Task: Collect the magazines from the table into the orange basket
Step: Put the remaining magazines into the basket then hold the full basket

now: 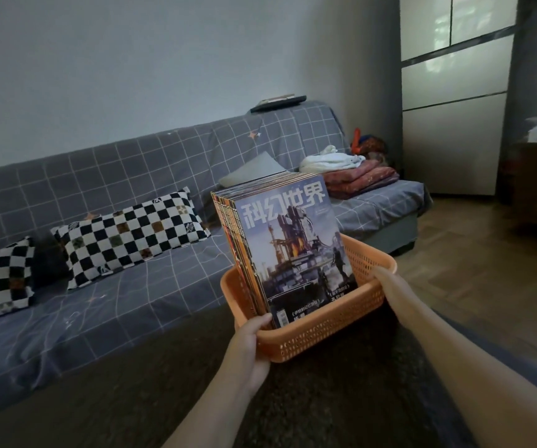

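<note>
Magazines point(288, 240): a thick stack standing on edge inside the orange basket, leaning toward the upper left of the frame; the front cover shows large white characters over a blue-grey industrial scene.
Orange basket point(319, 331): perforated plastic, centre-right of the frame, held up between both hands in front of the sofa.
Left hand point(251, 344): grasps the basket's near left corner, thumb hooked over the rim and touching the bottom edge of the front magazine.
Right hand point(390, 286): grips the basket's right rim; fingers are hidden behind the wall.
Sofa point(131, 286): grey grid-patterned cover, filling the left and middle of the frame.
Checkered pillows point(131, 234): 2, black and white, lying on the sofa at left.
Folded blankets point(357, 179): reddish, with white cloth on top, at the sofa's far end, right of centre.
</note>
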`<action>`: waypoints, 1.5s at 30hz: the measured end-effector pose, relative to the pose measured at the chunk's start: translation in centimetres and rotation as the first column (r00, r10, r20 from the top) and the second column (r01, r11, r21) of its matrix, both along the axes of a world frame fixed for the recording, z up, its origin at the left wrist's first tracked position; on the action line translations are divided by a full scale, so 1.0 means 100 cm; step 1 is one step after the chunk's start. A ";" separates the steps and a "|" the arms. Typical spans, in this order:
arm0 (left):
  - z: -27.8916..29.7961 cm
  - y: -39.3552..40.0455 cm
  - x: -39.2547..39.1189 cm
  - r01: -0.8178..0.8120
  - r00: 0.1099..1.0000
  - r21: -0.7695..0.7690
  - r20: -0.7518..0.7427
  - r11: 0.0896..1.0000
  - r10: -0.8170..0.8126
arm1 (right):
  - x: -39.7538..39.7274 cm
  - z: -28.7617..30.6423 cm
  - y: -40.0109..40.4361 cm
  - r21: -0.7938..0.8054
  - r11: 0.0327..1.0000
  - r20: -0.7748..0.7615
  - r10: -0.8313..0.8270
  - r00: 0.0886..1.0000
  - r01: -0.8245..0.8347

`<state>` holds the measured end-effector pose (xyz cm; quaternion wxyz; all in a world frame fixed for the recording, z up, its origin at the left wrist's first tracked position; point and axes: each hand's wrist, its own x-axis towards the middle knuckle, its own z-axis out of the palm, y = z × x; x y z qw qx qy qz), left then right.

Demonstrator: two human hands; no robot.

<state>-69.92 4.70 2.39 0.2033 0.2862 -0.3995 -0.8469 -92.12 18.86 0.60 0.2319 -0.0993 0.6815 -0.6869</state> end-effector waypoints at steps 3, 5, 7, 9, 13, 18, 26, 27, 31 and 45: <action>-0.002 -0.004 -0.017 -0.013 1.000 -0.040 -0.001 0.999 0.013 | -0.018 -0.001 -0.004 0.021 0.999 -0.028 0.036 0.999 -0.035; -0.002 -0.007 -0.026 -0.022 1.000 -0.052 0.000 0.998 0.022 | -0.027 -0.003 -0.007 0.011 0.999 -0.032 0.044 0.999 -0.044; -0.002 -0.009 -0.034 -0.031 1.000 -0.052 0.002 0.998 0.031 | -0.036 -0.004 -0.011 -0.002 0.999 -0.036 0.047 0.998 -0.047; -0.002 -0.010 -0.041 -0.039 0.999 -0.054 -0.002 0.998 0.039 | -0.044 -0.006 -0.016 -0.004 0.999 -0.043 0.041 0.998 -0.041; -0.004 -0.011 -0.053 -0.047 0.999 -0.052 -0.025 0.998 0.046 | -0.052 -0.005 -0.022 0.001 1.000 -0.040 0.010 0.999 -0.010; -0.004 -0.013 -0.060 -0.049 0.998 -0.055 -0.028 0.997 0.047 | -0.060 -0.006 -0.025 0.008 1.000 -0.060 0.019 0.998 -0.019; -0.004 -0.018 -0.058 -0.025 1.000 -0.055 -0.019 0.998 0.024 | -0.055 -0.002 -0.025 0.020 0.999 -0.027 -0.031 0.999 0.031; -0.003 -0.018 -0.057 -0.023 1.000 -0.063 -0.021 0.998 0.022 | -0.054 -0.002 -0.025 0.026 0.999 -0.021 -0.046 0.999 0.046; -0.001 -0.018 -0.053 -0.035 0.999 -0.118 0.008 0.992 0.036 | -0.046 0.001 -0.021 0.070 0.991 -0.017 -0.112 0.994 0.113; 0.008 -0.021 -0.052 -0.071 0.987 -0.110 0.134 0.991 0.086 | -0.021 0.018 -0.019 0.171 0.979 -0.069 -0.103 0.992 0.114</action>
